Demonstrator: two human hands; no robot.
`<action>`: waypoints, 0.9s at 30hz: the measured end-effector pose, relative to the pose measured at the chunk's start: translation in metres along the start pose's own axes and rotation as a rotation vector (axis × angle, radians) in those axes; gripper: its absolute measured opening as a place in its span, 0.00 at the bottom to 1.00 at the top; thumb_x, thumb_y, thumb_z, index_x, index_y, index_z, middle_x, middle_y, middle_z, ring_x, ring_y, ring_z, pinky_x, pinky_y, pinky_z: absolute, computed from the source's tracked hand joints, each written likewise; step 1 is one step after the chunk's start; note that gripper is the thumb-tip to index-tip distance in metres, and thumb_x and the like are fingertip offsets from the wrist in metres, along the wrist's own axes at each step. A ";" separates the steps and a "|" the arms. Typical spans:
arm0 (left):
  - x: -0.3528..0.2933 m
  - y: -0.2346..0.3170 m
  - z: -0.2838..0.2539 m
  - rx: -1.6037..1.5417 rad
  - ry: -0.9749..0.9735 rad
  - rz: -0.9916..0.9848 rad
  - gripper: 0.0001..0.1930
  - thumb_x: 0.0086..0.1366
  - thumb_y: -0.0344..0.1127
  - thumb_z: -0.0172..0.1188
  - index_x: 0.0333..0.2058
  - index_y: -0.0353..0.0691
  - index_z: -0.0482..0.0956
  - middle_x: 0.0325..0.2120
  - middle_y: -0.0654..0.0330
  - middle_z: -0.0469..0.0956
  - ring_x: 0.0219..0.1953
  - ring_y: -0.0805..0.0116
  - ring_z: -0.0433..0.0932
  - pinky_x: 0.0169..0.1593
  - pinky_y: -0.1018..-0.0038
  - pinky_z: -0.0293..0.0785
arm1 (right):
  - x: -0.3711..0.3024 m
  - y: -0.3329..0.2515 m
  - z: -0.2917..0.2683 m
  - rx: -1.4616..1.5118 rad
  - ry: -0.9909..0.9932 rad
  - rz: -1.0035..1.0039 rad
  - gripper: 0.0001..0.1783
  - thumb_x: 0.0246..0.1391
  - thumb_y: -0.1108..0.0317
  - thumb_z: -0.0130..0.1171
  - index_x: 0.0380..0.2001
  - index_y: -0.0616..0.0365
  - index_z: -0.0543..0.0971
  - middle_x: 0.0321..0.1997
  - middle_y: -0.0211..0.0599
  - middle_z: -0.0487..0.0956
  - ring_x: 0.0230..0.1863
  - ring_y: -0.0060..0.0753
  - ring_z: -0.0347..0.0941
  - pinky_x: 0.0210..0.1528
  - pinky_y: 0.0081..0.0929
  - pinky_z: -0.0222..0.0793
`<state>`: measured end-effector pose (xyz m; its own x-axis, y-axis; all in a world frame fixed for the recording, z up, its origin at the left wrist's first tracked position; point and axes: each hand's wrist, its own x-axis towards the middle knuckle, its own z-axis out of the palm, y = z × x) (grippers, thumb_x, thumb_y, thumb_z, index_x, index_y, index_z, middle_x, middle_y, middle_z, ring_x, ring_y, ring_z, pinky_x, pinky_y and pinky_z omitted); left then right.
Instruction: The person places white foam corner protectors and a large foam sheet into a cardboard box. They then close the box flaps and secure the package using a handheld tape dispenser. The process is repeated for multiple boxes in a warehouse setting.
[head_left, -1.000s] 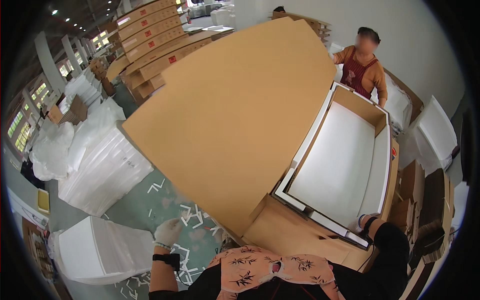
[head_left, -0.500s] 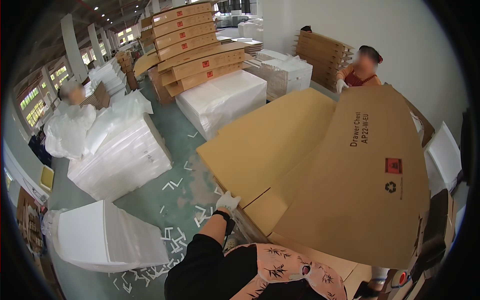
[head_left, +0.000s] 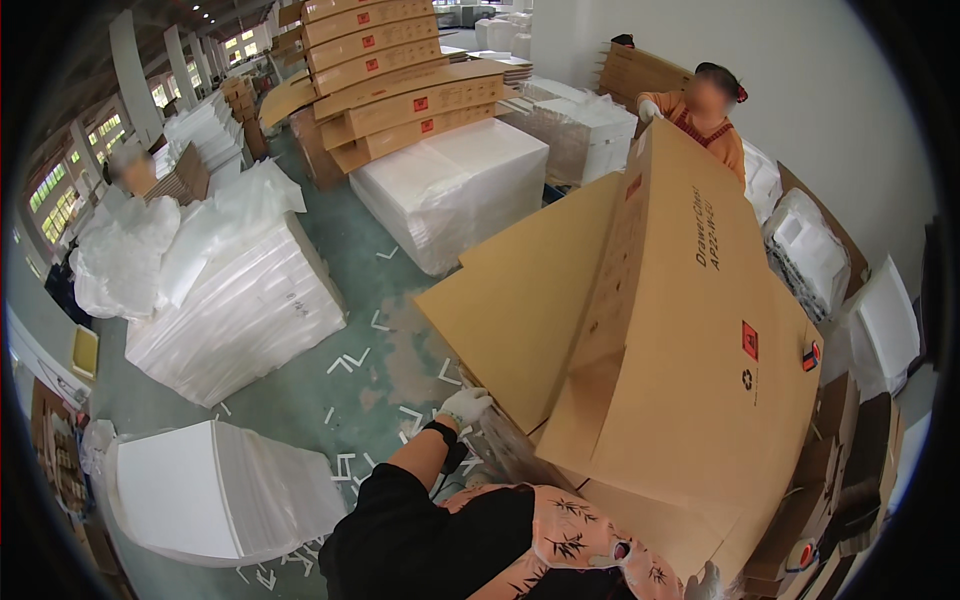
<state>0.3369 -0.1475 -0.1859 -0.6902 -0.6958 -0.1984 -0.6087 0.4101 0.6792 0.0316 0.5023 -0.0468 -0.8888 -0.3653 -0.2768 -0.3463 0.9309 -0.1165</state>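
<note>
A large brown cardboard carton with dark printing stands before me, its broad printed panel tilted upward. A plain flap of it spreads out to the left. My left hand, in a white glove, has its fingers closed on the near left edge of that flap. At the bottom right, my right hand, gloved too, is beside the carton's near edge; its fingers are mostly hidden. Across from me a co-worker's gloved hand holds the carton's far top edge.
Flat cartons are piled at the back. White wrapped stacks stand behind, at left and near left. White angled strips litter the floor. A tape dispenser rests against the carton's right side.
The printed panel has tipped up and a narrower side panel has come into view. The co-worker's hand has moved left and up. My right hand has shifted left to the carton's near edge.
</note>
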 end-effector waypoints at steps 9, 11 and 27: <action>-0.014 -0.025 -0.037 -0.064 0.024 -0.089 0.26 0.63 0.54 0.50 0.49 0.39 0.79 0.37 0.54 0.83 0.37 0.59 0.82 0.46 0.66 0.74 | 0.071 -0.239 -0.004 0.024 0.213 -0.624 0.25 0.41 0.67 0.63 0.47 0.58 0.76 0.51 0.50 0.76 0.50 0.55 0.73 0.49 0.45 0.72; -0.012 -0.031 -0.047 -0.082 -0.043 -0.059 0.25 0.64 0.53 0.49 0.49 0.40 0.79 0.41 0.52 0.82 0.41 0.56 0.81 0.49 0.65 0.74 | 0.078 -0.294 0.005 0.020 0.196 -0.748 0.23 0.41 0.67 0.64 0.44 0.57 0.76 0.46 0.47 0.76 0.47 0.53 0.73 0.47 0.45 0.73; -0.048 -0.081 -0.082 0.137 -0.158 -0.124 0.22 0.65 0.47 0.45 0.49 0.41 0.78 0.53 0.49 0.75 0.56 0.48 0.71 0.60 0.63 0.66 | 0.099 -0.403 0.080 -0.222 0.064 -1.031 0.36 0.38 0.45 0.67 0.48 0.54 0.73 0.54 0.52 0.70 0.61 0.55 0.63 0.64 0.45 0.56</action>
<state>0.4521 -0.1956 -0.1735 -0.6532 -0.6495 -0.3891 -0.7322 0.4112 0.5429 0.1074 0.0905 -0.1035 -0.1450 -0.9852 -0.0913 -0.9843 0.1530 -0.0876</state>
